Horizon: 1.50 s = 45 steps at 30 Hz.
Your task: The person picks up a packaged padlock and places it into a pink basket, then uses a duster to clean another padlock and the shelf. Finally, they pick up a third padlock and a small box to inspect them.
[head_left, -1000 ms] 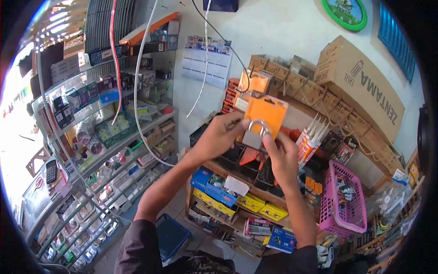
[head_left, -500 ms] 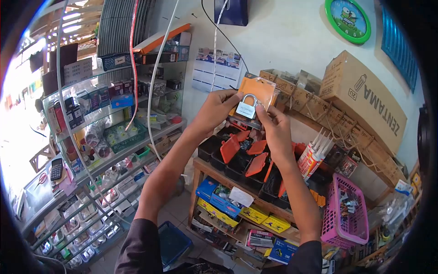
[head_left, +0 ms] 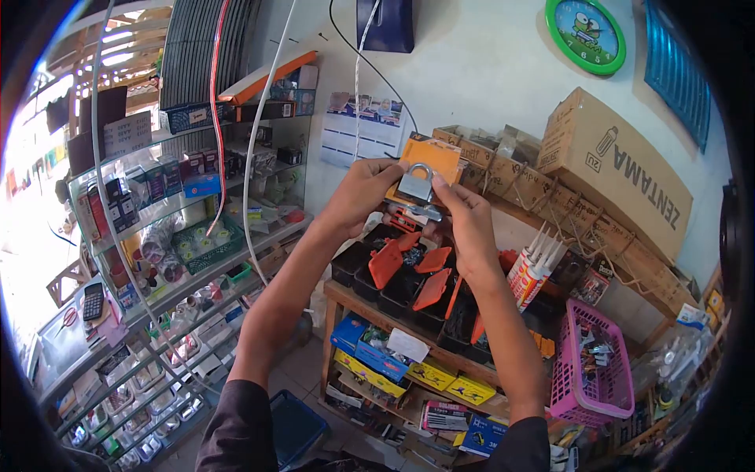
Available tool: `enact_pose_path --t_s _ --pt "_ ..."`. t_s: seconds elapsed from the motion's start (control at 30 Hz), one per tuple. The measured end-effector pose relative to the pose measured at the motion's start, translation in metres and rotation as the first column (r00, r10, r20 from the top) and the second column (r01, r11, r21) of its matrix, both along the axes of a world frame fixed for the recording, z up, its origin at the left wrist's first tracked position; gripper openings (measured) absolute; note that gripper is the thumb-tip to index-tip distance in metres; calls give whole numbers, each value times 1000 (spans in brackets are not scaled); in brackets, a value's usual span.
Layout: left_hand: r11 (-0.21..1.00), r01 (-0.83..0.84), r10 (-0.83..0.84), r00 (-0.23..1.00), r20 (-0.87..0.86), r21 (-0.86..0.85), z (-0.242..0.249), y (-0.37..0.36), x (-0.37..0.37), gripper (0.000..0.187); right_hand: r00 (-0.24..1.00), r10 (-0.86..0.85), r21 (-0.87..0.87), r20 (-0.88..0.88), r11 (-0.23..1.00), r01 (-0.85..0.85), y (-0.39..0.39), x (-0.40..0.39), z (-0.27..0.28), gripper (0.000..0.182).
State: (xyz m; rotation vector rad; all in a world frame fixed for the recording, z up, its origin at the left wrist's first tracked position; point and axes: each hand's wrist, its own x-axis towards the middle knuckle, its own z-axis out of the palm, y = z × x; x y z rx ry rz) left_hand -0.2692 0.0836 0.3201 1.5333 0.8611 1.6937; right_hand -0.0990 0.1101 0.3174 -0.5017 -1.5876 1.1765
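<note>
Two-hand grip, left hand (head_left: 363,193) and right hand (head_left: 465,222), on one carded padlock (head_left: 414,183).

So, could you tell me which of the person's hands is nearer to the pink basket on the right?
Right. The right hand is up at the padlock pack, above and left of the pink basket. The left hand holds the pack's other side, farther left still.

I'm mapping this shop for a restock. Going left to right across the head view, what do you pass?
Glass shelves → left hand → padlock → right hand → sealant tubes → pink basket → Zentama box.
</note>
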Motion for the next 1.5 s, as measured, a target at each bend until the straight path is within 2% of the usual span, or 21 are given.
enact_pose_path --t_s 0.1,0.17,0.3,0.37,0.4,0.47,0.57,0.63,0.73,0.8,0.97,1.03,1.1,1.23,1.33,1.5 --pt "999 25 -26 1000 -13 -41 -3 -2 -6 32 999 0 -5 44 1000 0 -4 0 -4 41" --pt "998 27 -27 1000 -9 -55 -3 -7 -7 33 1000 5 -54 13 999 -4 -6 -1 -4 40" --pt "995 36 -38 999 -23 -92 -5 -4 -9 33 999 4 -4 51 1000 -4 -5 -1 -4 40" --pt "999 -37 38 997 -67 17 -11 -3 -9 33 998 2 28 69 1000 -4 -5 -2 -5 40" --pt "999 -39 40 997 -67 20 -15 -1 -8 33 998 -17 82 56 997 13 -6 -2 -6 40" --pt "999 25 -24 999 -35 43 -20 3 -5 35 998 -42 134 39 990 36 -4 0 -7 40" --pt "995 -9 8 1000 12 103 -12 9 6 35 997 -52 177 50 983 42 3 3 -5 39" --pt "993 7 -10 1000 19 115 -8 5 11 34 996 -2 225 -87 974 22 4 2 -4 36" --pt "994 61 -62 998 6 86 -12 8 21 35 996 -81 255 -48 963 90 3 18 -13 32" --pt "993 118 -118 993 -1 25 -18 6 30 35 993 -98 244 -73 963 113 -7 29 -21 29" --pt "985 169 -170 986 4 27 -21 10 56 33 961 -103 211 -257 964 159 -16 43 -31 24" --pt "986 165 -166 986 25 23 -22 12 63 33 961 -124 212 -248 961 178 -11 51 -32 26" --pt "986 162 -163 985 46 20 -24 11 66 32 976 -137 168 -168 972 166 -9 57 -31 28" --pt "986 168 -168 979 117 11 -27 11 69 30 980 -123 154 -156 977 148 -15 59 -31 29" --pt "976 218 -214 966 142 -9 -20 3 69 28 973 -155 50 -174 985 166 -29 56 -22 29" --pt "971 239 -236 954 186 4 -24 0 68 26 976 -163 45 -146 984 171 -30 52 -23 29"
